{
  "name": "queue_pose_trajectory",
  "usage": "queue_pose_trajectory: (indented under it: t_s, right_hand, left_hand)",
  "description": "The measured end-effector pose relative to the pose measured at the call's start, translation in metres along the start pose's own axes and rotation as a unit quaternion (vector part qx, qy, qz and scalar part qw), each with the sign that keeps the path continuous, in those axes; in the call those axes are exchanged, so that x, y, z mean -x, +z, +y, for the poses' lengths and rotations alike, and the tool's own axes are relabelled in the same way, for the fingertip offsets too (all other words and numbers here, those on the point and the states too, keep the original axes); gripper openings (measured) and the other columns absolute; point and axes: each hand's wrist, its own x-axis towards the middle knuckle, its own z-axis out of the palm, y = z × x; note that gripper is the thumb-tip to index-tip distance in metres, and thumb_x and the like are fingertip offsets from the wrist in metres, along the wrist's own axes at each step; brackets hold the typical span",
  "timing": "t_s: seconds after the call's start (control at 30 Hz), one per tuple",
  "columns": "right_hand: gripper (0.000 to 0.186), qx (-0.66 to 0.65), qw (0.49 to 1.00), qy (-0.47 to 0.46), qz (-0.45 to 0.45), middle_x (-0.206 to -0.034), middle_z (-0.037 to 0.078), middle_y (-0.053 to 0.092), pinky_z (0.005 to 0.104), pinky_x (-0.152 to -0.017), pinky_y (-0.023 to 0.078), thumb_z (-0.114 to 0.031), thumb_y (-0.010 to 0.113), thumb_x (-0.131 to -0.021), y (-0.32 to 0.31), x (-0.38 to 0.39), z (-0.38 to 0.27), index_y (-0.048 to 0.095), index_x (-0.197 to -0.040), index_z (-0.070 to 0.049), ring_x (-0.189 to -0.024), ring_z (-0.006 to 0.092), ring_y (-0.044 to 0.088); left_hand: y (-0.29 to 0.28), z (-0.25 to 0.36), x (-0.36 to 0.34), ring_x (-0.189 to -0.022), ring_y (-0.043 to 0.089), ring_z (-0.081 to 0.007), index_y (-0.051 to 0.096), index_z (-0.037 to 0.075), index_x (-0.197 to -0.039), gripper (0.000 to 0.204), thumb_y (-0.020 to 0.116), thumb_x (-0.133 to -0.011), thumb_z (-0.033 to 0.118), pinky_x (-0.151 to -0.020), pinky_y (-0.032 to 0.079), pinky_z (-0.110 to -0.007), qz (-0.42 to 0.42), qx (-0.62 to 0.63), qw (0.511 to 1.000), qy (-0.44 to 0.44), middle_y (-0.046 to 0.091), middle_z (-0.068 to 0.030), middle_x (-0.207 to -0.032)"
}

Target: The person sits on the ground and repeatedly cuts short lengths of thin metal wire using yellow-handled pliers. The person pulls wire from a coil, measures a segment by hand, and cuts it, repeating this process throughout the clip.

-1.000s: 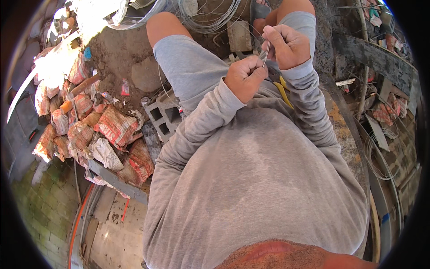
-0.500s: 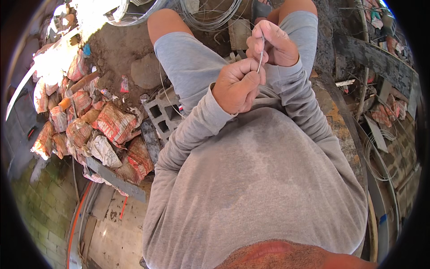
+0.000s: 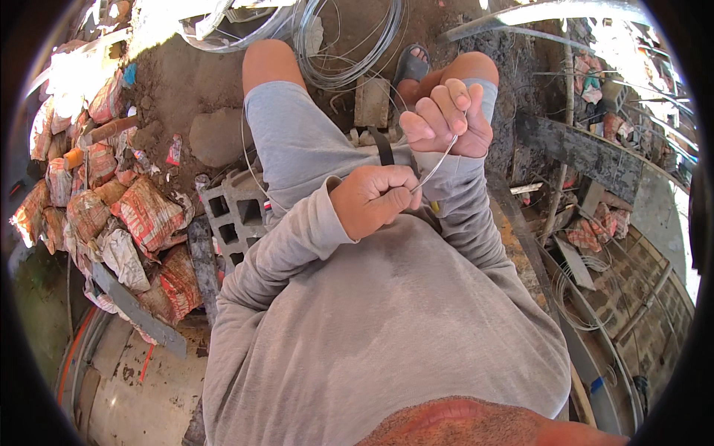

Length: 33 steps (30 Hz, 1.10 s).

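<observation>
A thin metal wire (image 3: 444,157) runs in a slight curve between my two hands, above my lap. My left hand (image 3: 375,201) is closed, pinching the wire's lower part between thumb and fingers. Higher and to the right, my right hand (image 3: 450,123) has its fingers curled, with the wire passing up into them. Beyond my knees, a coil of silvery wire (image 3: 303,56) lies on the ground, with loose strands around it. The wire's far end is hard to make out within my right hand.
A grey hollow block (image 3: 243,208) stands beside my left thigh. Several filled sacks (image 3: 149,212) are heaped at the left, with a grey board (image 3: 137,311) before them. A dark plank (image 3: 587,160) and a wire coil (image 3: 584,293) are at the right.
My hands have moved apart; the left went down and left, the right lower and slightly right. More wire shows between them. The whole view has shifted.
</observation>
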Motion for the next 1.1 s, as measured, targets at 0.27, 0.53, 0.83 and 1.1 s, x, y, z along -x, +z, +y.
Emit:
queue_pose_trajectory:
  t_s: [0.27, 0.53, 0.83, 1.1]
  right_hand:
    - [0.024, 0.327, 0.935, -0.082, 0.107, -0.061, 0.002, 0.050, 0.0349, -0.053, 0.038, -0.025, 0.047, -0.100, -0.052, -0.012, -0.075, 0.058, -0.093, -0.006, -0.050, 0.0172, 0.045]
    - [0.033, 0.325, 0.893, -0.089, 0.300, -0.054, -0.002, 0.041, 0.0301, -0.048, 0.029, -0.030, 0.049, -0.100, -0.060, -0.037, -0.196, 0.049, -0.073, -0.011, -0.046, 0.0135, 0.034]
    - [0.041, 0.424, 0.838, 0.052, 0.339, -0.084, 0.003, 0.061, 0.0327, -0.061, 0.051, -0.031, 0.043, -0.104, -0.032, 0.021, -0.121, 0.049, -0.134, -0.002, -0.072, 0.0146, 0.058]
    - [0.034, 0.330, 0.870, -0.092, 0.353, -0.085, 0.003, 0.057, 0.0339, -0.067, 0.052, -0.016, 0.044, -0.103, -0.035, 0.051, -0.088, 0.046, -0.134, -0.002, -0.073, 0.0163, 0.057]
  left_hand:
    - [-0.018, -0.032, -0.009, -0.064, 0.057, -0.0147, 0.062, 0.001, -0.088, 0.018, 0.054, -0.095, 0.016, -0.061, 0.046, -0.028, 0.073, -0.243, 0.965, 0.062, 0.060, -0.0069, -0.073]
    - [-0.076, -0.029, 0.048, -0.075, 0.063, -0.0331, 0.064, 0.006, -0.087, 0.014, 0.061, -0.088, 0.019, -0.068, 0.049, -0.042, 0.104, -0.563, 0.816, 0.079, 0.064, -0.0130, -0.077]
    - [-0.015, -0.011, -0.013, -0.071, 0.069, -0.0310, 0.061, 0.007, -0.088, 0.011, 0.058, -0.087, 0.018, -0.059, 0.055, -0.040, 0.116, -0.628, 0.770, 0.008, 0.067, -0.0132, -0.077]
    - [-0.073, -0.042, -0.019, -0.075, 0.066, -0.0279, 0.064, 0.010, -0.085, 0.017, 0.060, -0.086, 0.027, -0.069, 0.054, -0.042, 0.079, -0.624, 0.767, 0.123, 0.065, -0.0079, -0.078]
